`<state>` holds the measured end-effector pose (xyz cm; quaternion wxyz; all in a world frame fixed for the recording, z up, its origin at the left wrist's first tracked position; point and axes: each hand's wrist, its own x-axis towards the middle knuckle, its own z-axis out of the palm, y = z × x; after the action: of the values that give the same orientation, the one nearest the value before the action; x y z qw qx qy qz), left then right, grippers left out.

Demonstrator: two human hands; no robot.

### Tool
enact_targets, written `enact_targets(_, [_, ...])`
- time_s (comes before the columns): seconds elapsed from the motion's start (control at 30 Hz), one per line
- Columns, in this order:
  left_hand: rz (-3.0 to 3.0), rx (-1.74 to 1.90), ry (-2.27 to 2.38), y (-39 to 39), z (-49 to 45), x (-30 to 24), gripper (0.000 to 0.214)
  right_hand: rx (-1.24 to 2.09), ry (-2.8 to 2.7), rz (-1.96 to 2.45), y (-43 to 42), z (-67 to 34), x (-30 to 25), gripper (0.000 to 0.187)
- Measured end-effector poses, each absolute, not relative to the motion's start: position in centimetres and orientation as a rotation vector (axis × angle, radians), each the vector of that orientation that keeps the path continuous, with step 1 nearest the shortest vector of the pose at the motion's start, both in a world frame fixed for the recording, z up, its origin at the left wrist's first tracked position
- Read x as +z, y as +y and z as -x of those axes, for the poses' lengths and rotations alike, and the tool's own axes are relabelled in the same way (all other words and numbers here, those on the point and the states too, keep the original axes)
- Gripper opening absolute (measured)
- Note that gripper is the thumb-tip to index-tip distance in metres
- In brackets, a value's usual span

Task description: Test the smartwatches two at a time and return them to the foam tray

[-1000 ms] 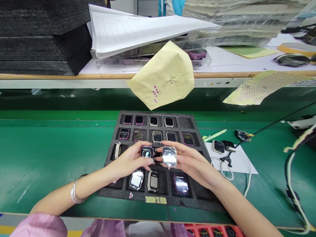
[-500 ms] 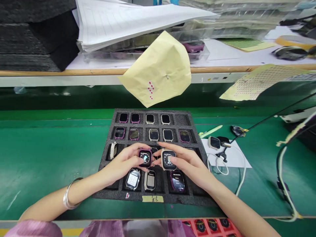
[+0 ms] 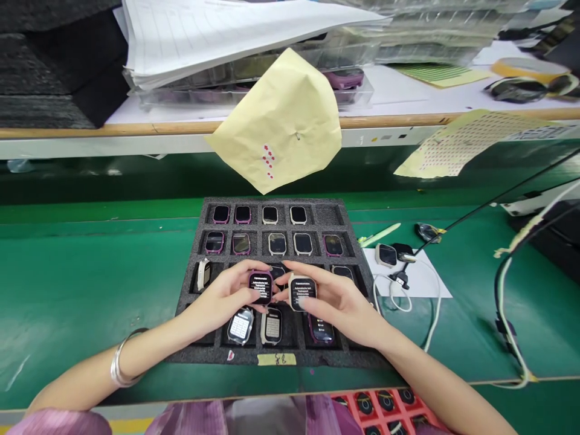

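My left hand [image 3: 226,300] is closed on a purple smartwatch [image 3: 261,285], its thumb on the lower part of the screen. In my right hand [image 3: 335,300] is a beige smartwatch [image 3: 302,290], with the thumb also resting on its screen. Both displays show a similar white text list on black. The two watches are side by side above a black foam tray [image 3: 277,359] whose slots hold several purple and beige watch bodies. Just below my hands lie a watch with a lit keypad [image 3: 240,326], a beige one with a similar screen [image 3: 272,326] and a purple one [image 3: 321,330].
Right of the tray, a beige watch [image 3: 385,255] and white cables [image 3: 437,302] lie by a white paper, near a green pen [image 3: 380,234]. A yellow sheet [image 3: 285,130] hangs from the shelf edge. A red tray [image 3: 385,412] is below the bench edge.
Both held watches have switched from a round dial face to a text list. The whole view has shifted slightly; my hands keep the same grip.
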<state>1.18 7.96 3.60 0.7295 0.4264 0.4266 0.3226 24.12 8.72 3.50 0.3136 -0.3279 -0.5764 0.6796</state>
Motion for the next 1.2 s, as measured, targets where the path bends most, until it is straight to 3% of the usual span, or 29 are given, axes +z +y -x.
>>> enact_targets(0.1, [-0.927,0.72,0.934,7.9,-1.1,3.7,0.034,1.821,-1.626,0.858,8.3,-25.2,4.3,0.069])
enact_targets(0.2, [-0.902,0.722,0.899,7.8,-1.1,3.9,0.032,1.625,-1.929,1.14,7.7,-27.6,4.6,0.06])
enact_targets(0.33, [-0.869,0.728,0.867,7.8,-1.0,3.7,0.032,1.069,-2.325,1.366,6.7,-31.7,3.9,0.053])
enact_targets(0.57, [-0.913,0.735,0.884,8.0,-0.7,3.5,0.031,0.805,-2.607,1.475,5.5,-35.7,2.8,0.065])
enact_targets(0.73, [-1.023,0.752,0.89,8.0,-0.1,2.9,0.028,0.67,-2.501,1.468,7.2,-35.2,2.5,0.039])
enact_targets(0.97, [-1.838,0.636,1.264,7.9,0.3,1.5,0.031,0.368,-2.377,1.554,10.1,-31.5,0.6,0.049])
enact_targets(1.2, [-2.634,0.266,1.681,8.3,-1.8,1.1,0.019,0.489,-2.146,1.649,9.4,-30.9,0.9,0.05])
